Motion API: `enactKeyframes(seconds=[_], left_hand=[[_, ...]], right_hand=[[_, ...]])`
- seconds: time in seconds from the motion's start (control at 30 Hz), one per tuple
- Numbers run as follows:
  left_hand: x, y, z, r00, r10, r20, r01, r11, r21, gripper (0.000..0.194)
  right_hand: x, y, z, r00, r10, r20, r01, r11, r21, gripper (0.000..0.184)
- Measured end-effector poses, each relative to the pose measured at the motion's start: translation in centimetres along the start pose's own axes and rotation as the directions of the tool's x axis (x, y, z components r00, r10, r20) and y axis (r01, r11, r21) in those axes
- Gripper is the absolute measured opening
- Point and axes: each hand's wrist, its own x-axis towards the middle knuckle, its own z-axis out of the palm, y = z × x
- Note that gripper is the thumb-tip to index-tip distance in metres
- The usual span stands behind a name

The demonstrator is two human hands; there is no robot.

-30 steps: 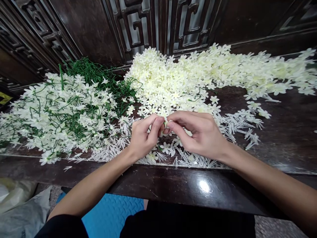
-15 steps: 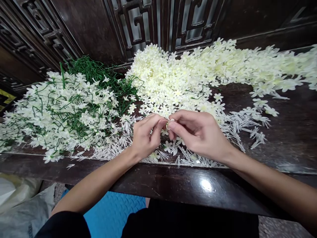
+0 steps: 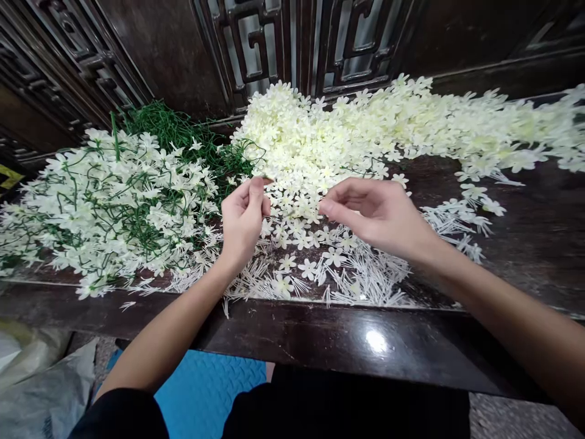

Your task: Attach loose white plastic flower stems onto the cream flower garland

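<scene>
My left hand (image 3: 243, 214) is closed in a pinch, thumb pressed on the curled fingers. A small dark tip shows beyond the thumb, too small to name. My right hand (image 3: 375, 213) hovers a little to the right, thumb and forefinger pinched together; whatever may be between them is hidden. The hands are apart, above loose white artificial flower heads (image 3: 292, 198). Below them lie thin white stamen bundles (image 3: 375, 268) with a few single blossoms (image 3: 308, 268). Left of my left hand is a heap of white flowers on green stems (image 3: 128, 201).
Bare green stems (image 3: 159, 125) are piled at the back left. Pale yellow-white petals (image 3: 479, 122) stretch along the back right of the dark wooden bench (image 3: 525, 244). Carved wooden panels (image 3: 260, 36) rise behind. A blue mat (image 3: 210, 390) and plastic sacks (image 3: 50, 378) are below.
My hands, which were meeting at the fingertips over a small flower piece, have moved apart. The left went left and up; the right rose slightly.
</scene>
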Motion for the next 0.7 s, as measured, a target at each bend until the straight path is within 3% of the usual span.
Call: enactKeyframes(seconds=[0.07, 0.17, 0.23, 0.37, 0.47, 0.57, 0.63, 0.7], left_hand=[[0.2, -0.1, -0.2, 0.996, -0.086, -0.035, 0.083, 0.993, -0.087, 0.030], [0.3, 0.0, -0.4, 0.985, -0.159, -0.059, 0.148, 0.976, -0.163, 0.068], [0.3, 0.3, -0.4, 0.984, -0.173, -0.048, 0.161, 0.968, -0.194, 0.082], [0.4, 0.9, -0.6, 0.981, -0.192, 0.007, 0.186, 0.939, -0.290, 0.086], [0.5, 1.1, -0.7, 0.982, -0.183, 0.040, 0.185, 0.917, -0.352, 0.086], [0.5, 1.0, -0.6, 0.991, -0.118, 0.066, 0.133, 0.934, -0.332, 0.088], [0.2, 0.9, -0.3, 0.995, -0.036, 0.091, 0.057, 0.969, -0.241, 0.092], [-0.1, 0.7, 0.1, 0.989, 0.048, 0.143, -0.030, 0.992, -0.125, 0.095]], right_hand=[[-0.1, 0.6, 0.1, 0.981, -0.097, 0.171, 0.123, 0.981, -0.152, 0.019], [-0.5, 1.2, 0.9, 0.890, -0.224, 0.397, 0.365, 0.872, -0.326, 0.018], [-0.7, 1.6, 1.4, 0.849, -0.268, 0.455, 0.462, 0.794, -0.395, 0.021], [-0.9, 2.2, 2.0, 0.816, -0.344, 0.464, 0.550, 0.709, -0.441, 0.027], [-0.8, 2.3, 2.0, 0.829, -0.386, 0.404, 0.546, 0.714, -0.438, 0.029], [-0.6, 1.8, 1.6, 0.902, -0.375, 0.214, 0.430, 0.824, -0.368, 0.025], [-0.5, 1.3, 1.3, 0.962, -0.270, 0.031, 0.268, 0.923, -0.276, 0.018], [-0.3, 0.6, 1.1, 0.987, -0.114, -0.117, 0.098, 0.985, -0.139, 0.013]])
